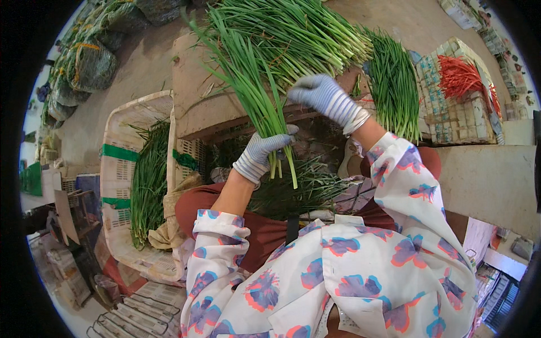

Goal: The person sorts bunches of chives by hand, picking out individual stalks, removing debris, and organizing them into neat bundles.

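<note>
My left hand (pixel 268 150), in a striped glove, is closed around a small bunch of long green leafy stalks (pixel 258 101), likely garlic chives; their pale cut ends point down towards me. My right hand (pixel 317 95), gloved too, is just right of the bunch with its fingers curled; whether it pinches anything I cannot tell. Beyond both hands a large heap of the same greens (pixel 296 34) lies on a low wooden board (pixel 203 105). A neat bundle of greens (pixel 391 80) lies to the right of the heap.
At left stands a white plastic crate (pixel 116 131) with greens (pixel 150 181) inside. Red ties (pixel 458 78) rest on a taped box (pixel 456 118) at right. Loose leaf scraps (pixel 296 194) lie below my hands. Plastic-wrapped bundles (pixel 95 63) are at the upper left.
</note>
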A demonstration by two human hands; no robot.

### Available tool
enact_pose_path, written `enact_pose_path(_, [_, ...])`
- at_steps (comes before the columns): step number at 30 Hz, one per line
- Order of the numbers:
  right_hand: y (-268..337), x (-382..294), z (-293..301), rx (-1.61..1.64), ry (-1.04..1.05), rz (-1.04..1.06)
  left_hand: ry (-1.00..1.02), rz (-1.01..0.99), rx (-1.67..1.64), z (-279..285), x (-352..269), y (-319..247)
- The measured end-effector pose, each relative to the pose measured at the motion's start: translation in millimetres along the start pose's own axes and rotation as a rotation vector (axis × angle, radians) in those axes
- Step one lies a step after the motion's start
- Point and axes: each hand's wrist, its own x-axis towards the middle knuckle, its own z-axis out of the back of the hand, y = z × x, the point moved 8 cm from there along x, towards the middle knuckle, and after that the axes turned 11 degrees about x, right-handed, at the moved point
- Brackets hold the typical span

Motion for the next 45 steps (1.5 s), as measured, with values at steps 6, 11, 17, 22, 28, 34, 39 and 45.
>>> enact_pose_path(6, [132.2,-68.2,115.2,0.112,-0.569,0.402,-0.038,0.034,0.027,-4.9,-9.4,-14.3])
enact_pose_path(11, [124.5,-89.8,18.8,-0.373,0.364,0.436,-0.011,0.036,0.025,-4.8,-5.4,-9.3])
enact_pose_path(17, [94.4,-46.2,-86.3,-0.972,0.142,0.647,-0.116,-0.089,0.05,1.7,8.5,4.6])
enact_pose_path(22, [90.6,-18.4,-68.5,-1.146,0.072,0.518,-0.102,0.175,0.274,-12.1,10.5,13.7])
enact_pose_path(28, [157.1,-102.9,31.0,0.364,0.05,0.358,-0.106,-0.039,0.13,-14.0,1.5,-7.3])
enact_pose_path(34, [122.8,-97.0,-16.4,-0.401,0.276,0.537,-0.115,-0.033,0.154,-12.6,6.0,-3.5])
enact_pose_path(39, [79.1,-56.7,-57.2,-0.944,0.11,0.504,-0.189,-0.018,0.142,-7.8,9.5,-1.1])
enact_pose_path(45, [103.6,-47.2,-32.1,-1.03,-0.027,0.563,-0.16,0.03,0.281,-10.4,9.6,-1.3])
